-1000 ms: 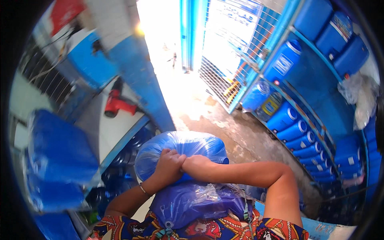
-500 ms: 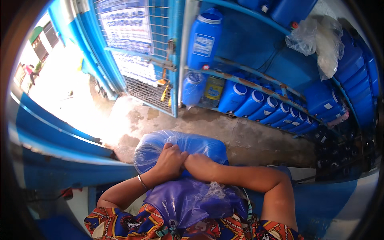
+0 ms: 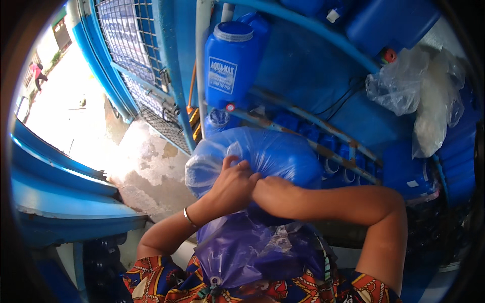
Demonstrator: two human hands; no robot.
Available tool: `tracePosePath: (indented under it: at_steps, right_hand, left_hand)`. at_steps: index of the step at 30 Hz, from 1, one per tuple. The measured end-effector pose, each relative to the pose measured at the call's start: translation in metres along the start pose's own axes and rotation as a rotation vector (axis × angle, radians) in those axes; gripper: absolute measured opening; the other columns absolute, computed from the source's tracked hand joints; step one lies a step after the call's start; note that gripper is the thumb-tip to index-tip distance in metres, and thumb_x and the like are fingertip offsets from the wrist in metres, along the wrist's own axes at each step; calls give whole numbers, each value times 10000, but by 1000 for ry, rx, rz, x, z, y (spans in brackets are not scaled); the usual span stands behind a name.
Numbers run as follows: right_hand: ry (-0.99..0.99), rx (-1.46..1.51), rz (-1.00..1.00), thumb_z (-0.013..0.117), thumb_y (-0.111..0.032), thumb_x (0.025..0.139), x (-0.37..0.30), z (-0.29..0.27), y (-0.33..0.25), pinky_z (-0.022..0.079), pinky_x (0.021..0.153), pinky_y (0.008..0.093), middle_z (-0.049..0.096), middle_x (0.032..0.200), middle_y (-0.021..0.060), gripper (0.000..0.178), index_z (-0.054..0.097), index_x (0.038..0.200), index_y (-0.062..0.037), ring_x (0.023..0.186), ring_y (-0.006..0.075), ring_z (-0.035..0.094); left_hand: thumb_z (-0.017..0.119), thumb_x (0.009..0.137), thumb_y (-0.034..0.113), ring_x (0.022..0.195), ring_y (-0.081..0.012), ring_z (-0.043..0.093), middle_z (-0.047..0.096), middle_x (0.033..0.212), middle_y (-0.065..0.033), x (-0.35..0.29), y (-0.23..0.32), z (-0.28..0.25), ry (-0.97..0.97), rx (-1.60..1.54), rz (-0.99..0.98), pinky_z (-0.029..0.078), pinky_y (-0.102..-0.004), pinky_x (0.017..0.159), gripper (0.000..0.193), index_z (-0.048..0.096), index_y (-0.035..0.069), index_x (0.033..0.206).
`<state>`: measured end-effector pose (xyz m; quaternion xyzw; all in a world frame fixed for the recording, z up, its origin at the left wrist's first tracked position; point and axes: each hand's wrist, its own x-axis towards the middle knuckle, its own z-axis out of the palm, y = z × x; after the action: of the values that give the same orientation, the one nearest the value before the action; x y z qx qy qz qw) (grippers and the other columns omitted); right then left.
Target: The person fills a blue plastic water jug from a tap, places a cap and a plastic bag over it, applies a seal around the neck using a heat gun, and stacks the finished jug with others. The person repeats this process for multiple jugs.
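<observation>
A blue water container (image 3: 298, 154), wrapped in a clear plastic bag (image 3: 212, 146), hangs in front of me at waist height, lying on its side across the picture. My left hand (image 3: 231, 186) is closed over the gathered plastic, thumb side up, with a thin bracelet on the wrist. Pressed against it, my right hand (image 3: 273, 196) is also closed on the bag, its fingers mostly hidden. The exact twist or knot under the fingers does not show. Below both hands, a purple plastic apron (image 3: 237, 252) covers my front.
A blue shelf rack with rusty rails (image 3: 348, 161) stands ahead, bearing an upright labelled blue container (image 3: 227, 60) and several more below. Clear plastic bags (image 3: 424, 96) hang at the right. A wire-mesh door (image 3: 139, 65) and a bright doorway are at the left; a person (image 3: 37, 74) is outside.
The view has moved closer to the rack. The bagged container is now higher in the picture and overlaps the lower shelf. Both hands keep their hold on the plastic.
</observation>
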<state>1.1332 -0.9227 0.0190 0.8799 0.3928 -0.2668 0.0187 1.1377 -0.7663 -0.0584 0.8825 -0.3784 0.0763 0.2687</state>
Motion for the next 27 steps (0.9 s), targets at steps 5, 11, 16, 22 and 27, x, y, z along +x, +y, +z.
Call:
tracePosePath:
  at_steps: [5, 11, 16, 22, 27]
  right_hand:
    - [-46, -62, -14, 637, 6, 675, -15, -84, 103, 529, 688, 425, 666, 815, 204, 75, 661, 744, -12, 791, 337, 669]
    - [0, -221, 216, 632, 13, 673, -39, -94, 221, 523, 675, 434, 659, 805, 211, 127, 647, 800, 5, 797, 362, 658]
    - [490, -241, 211, 607, 7, 696, -46, -77, 296, 519, 662, 440, 652, 791, 193, 170, 635, 863, -7, 764, 360, 650]
    - [871, -232, 261, 631, -22, 667, -24, -75, 328, 457, 793, 418, 612, 989, 117, 293, 644, 959, -43, 925, 316, 590]
    - [1177, -316, 482, 650, -70, 644, 1, -60, 321, 379, 776, 377, 577, 846, 54, 207, 675, 850, -74, 836, 258, 535]
  left_hand:
    - [716, 621, 207, 984, -255, 563, 640, 789, -102, 115, -8, -9, 212, 7, 8, 303, -483, 991, 354, 642, 59, 934]
    - [727, 618, 214, 999, -280, 550, 649, 783, -108, 239, 2, 23, 181, 144, -2, 309, -505, 965, 356, 648, 49, 923]
    - [724, 650, 226, 1014, -294, 496, 623, 974, -143, 304, 4, 14, 162, 287, 50, 364, -477, 881, 364, 664, 45, 959]
    - [699, 732, 234, 1263, -365, 407, 507, 1285, -175, 297, -30, -24, 498, 128, 281, 399, -478, 964, 393, 673, 45, 1075]
    - [545, 857, 409, 1368, -452, 282, 366, 1449, -214, 198, -114, 20, 727, -127, 156, 251, -555, 1098, 543, 573, 74, 1283]
